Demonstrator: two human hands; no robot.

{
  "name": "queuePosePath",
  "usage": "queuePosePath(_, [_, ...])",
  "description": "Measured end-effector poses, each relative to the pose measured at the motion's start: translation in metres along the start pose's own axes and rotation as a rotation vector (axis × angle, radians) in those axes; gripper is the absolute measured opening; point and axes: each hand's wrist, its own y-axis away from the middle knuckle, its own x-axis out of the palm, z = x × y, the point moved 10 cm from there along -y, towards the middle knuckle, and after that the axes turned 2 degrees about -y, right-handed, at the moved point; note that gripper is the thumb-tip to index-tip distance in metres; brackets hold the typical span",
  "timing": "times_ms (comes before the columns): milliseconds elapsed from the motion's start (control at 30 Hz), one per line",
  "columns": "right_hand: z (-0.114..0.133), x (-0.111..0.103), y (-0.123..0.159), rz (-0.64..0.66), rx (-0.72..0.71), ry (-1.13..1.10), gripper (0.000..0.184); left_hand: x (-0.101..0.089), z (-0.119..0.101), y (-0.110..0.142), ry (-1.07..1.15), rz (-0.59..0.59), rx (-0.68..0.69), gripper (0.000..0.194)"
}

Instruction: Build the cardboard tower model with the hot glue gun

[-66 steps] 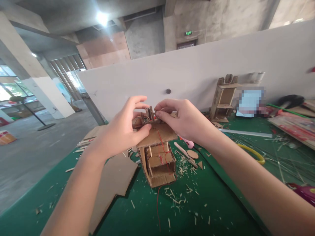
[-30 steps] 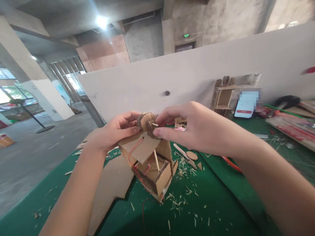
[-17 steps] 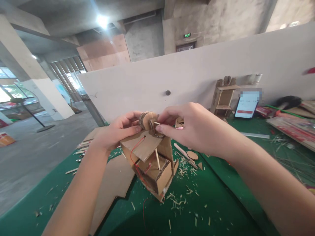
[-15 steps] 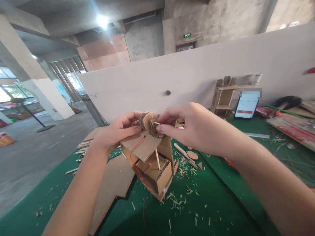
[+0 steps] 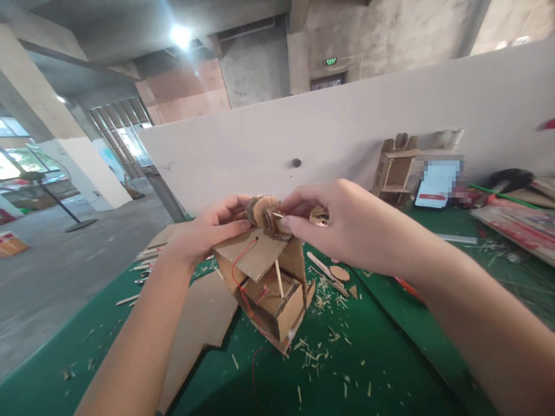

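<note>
A small cardboard model point(image 5: 271, 289) with a red wire and a thin wooden stick is tilted and lifted off the green table point(image 5: 368, 358). My left hand point(image 5: 203, 234) grips its top panel from the left, fingers closed on the cardboard. At the model's top sits a round cardboard wheel point(image 5: 262, 209). My right hand point(image 5: 342, 225) pinches a small stick at that wheel, thumb and forefinger pressed together.
Flat cardboard sheets point(image 5: 197, 323) lie at the left, wood shavings are scattered about. A second cardboard model point(image 5: 392, 170) and a phone point(image 5: 436, 186) stand by the white partition point(image 5: 347, 121). More cardboard offcuts point(image 5: 333, 271) lie behind the model. The table's left edge drops to a concrete floor.
The model went from standing upright on the table to being tilted and lifted. Both hands stayed at its top; over the last second they barely shifted.
</note>
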Motion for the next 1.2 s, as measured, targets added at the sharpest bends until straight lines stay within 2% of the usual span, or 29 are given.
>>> queuePosePath(133, [0.007, -0.004, 0.002, -0.103, -0.006, 0.120, 0.021, 0.001, -0.004, -0.001, 0.011, -0.014, 0.013, 0.031])
queuePosePath(400, [0.010, -0.003, -0.001, -0.146, -0.026, 0.192, 0.016, 0.007, -0.013, 0.000, -0.012, -0.056, 0.001, 0.028])
queuePosePath(500, [0.001, -0.007, -0.004, -0.166, -0.007, 0.170, 0.016, 0.006, -0.016, -0.001, -0.069, -0.094, 0.006, 0.029])
queuePosePath(733, [-0.019, -0.007, -0.011, -0.158, -0.018, -0.059, 0.016, 0.009, -0.028, 0.000, -0.186, -0.116, 0.040, 0.029])
queuePosePath(900, [-0.034, -0.003, -0.018, -0.171, 0.016, -0.058, 0.016, 0.006, -0.029, -0.001, -0.280, -0.225, 0.028, 0.022])
queuePosePath(1033, [-0.048, 0.002, -0.022, -0.136, 0.052, -0.113, 0.019, 0.006, -0.030, -0.003, -0.272, -0.246, 0.064, 0.020])
queuePosePath(1200, [-0.061, 0.012, -0.024, -0.034, 0.103, -0.209, 0.019, 0.007, -0.032, -0.003, -0.312, -0.225, 0.078, 0.021])
